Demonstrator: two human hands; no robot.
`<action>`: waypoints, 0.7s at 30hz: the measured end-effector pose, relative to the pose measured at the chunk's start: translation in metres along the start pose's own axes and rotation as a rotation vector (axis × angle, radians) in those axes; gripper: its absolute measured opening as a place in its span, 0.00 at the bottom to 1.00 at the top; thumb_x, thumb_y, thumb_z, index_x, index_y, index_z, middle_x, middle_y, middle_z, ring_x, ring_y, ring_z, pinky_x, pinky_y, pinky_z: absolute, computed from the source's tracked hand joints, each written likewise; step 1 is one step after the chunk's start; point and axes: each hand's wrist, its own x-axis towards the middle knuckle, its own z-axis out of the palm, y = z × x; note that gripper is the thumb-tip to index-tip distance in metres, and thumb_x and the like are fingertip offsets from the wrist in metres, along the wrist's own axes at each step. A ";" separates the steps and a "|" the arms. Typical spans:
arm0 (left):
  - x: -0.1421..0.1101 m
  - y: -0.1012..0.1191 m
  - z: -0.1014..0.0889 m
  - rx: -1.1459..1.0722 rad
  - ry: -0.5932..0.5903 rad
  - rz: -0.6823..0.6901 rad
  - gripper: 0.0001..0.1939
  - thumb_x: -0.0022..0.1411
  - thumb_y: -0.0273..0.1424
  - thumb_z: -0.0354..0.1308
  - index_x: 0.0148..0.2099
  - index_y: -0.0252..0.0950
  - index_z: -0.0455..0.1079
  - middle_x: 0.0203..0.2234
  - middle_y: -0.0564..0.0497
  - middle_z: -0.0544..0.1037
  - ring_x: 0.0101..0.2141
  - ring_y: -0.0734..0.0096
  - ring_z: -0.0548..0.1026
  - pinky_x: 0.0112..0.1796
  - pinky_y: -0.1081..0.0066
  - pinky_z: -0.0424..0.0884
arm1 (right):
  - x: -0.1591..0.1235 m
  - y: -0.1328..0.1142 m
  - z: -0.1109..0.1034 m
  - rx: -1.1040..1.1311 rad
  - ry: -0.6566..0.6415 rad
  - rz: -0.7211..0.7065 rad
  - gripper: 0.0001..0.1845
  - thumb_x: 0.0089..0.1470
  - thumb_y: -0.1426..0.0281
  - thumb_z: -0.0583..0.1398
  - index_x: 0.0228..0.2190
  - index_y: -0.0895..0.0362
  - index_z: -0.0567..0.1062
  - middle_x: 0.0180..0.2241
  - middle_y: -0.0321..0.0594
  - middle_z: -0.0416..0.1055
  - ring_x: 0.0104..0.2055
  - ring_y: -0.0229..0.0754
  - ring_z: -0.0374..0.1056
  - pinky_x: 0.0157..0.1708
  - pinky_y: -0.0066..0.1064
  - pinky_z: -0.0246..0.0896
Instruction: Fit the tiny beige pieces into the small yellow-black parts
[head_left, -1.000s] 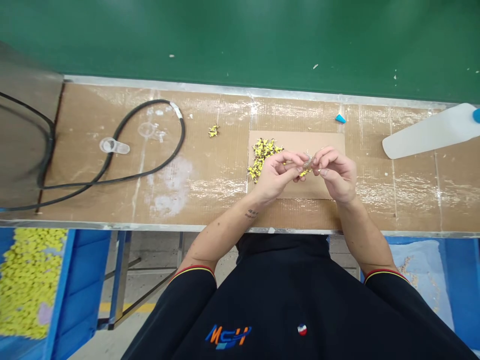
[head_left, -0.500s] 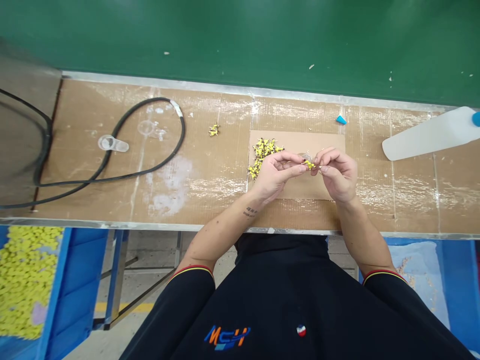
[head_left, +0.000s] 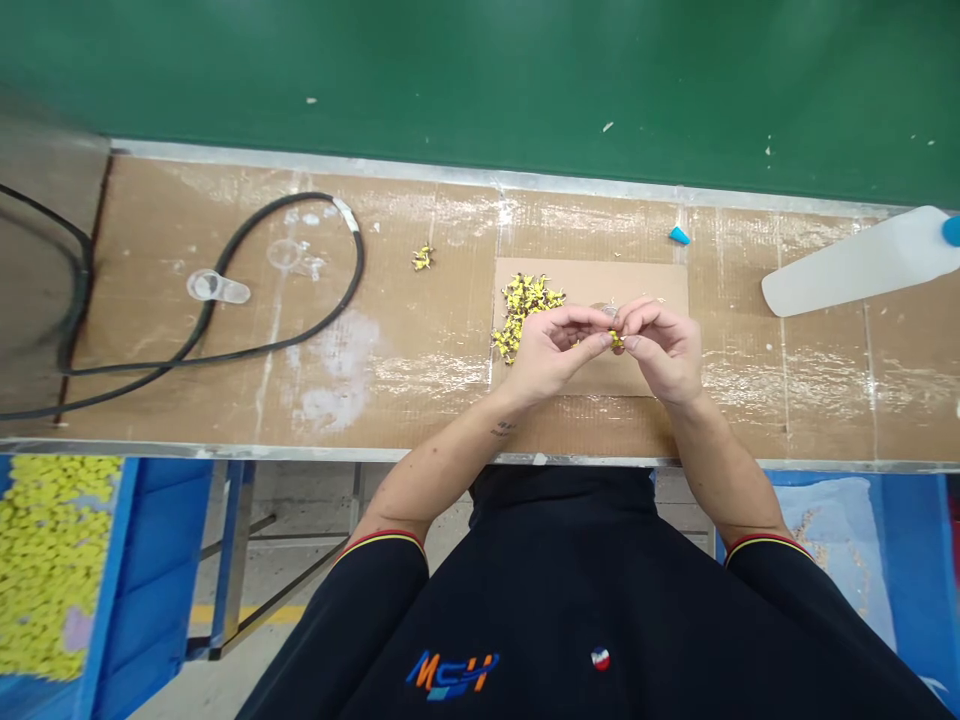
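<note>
Brown cardboard covers the table (head_left: pixel 420 410), shiny in patches and smeared white on the left, with a green surface (head_left: pixel 480 90) beyond it. Over a plain card (head_left: pixel 637 282), a small yellow piece (head_left: pixel 616 340) sits right between the fingertips of both hands. The grip of the left hand (head_left: pixel 559 350) is clamped on its left side, and that of the right hand (head_left: pixel 664 350) is pinched on its right end. Something clear, partly hidden, shows just beyond the fingers. A heap (head_left: pixel 523 305) of yellow and dark pieces lies beside the left hand, with a small cluster (head_left: pixel 422 257) farther left. A black cord (head_left: pixel 358 265) loops at left, near a clear scoop (head_left: pixel 217 288); a blue cap (head_left: pixel 679 236) and a white bottle (head_left: pixel 855 265) lie at right. Blue bins (head_left: pixel 161 560) stand below the table's near edge
</note>
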 end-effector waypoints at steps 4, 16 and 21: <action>0.000 -0.002 -0.002 0.029 0.012 0.035 0.13 0.56 0.39 0.76 0.39 0.37 0.82 0.33 0.50 0.85 0.34 0.75 0.83 0.41 0.71 0.81 | 0.000 -0.001 0.002 -0.007 -0.008 -0.018 0.12 0.53 0.61 0.71 0.27 0.53 0.78 0.30 0.36 0.73 0.30 0.37 0.68 0.33 0.34 0.71; 0.000 -0.004 -0.001 0.022 -0.015 0.058 0.11 0.57 0.38 0.75 0.37 0.37 0.82 0.32 0.51 0.84 0.33 0.75 0.82 0.39 0.72 0.81 | -0.001 -0.006 0.004 -0.076 0.012 -0.004 0.14 0.55 0.59 0.70 0.27 0.54 0.76 0.30 0.36 0.74 0.27 0.35 0.68 0.27 0.31 0.70; 0.000 -0.005 -0.002 0.107 -0.029 0.192 0.06 0.61 0.33 0.72 0.39 0.38 0.82 0.32 0.51 0.84 0.33 0.77 0.83 0.38 0.75 0.81 | -0.001 -0.006 0.006 -0.077 0.012 -0.026 0.13 0.56 0.61 0.70 0.27 0.54 0.75 0.30 0.37 0.73 0.28 0.35 0.69 0.29 0.31 0.71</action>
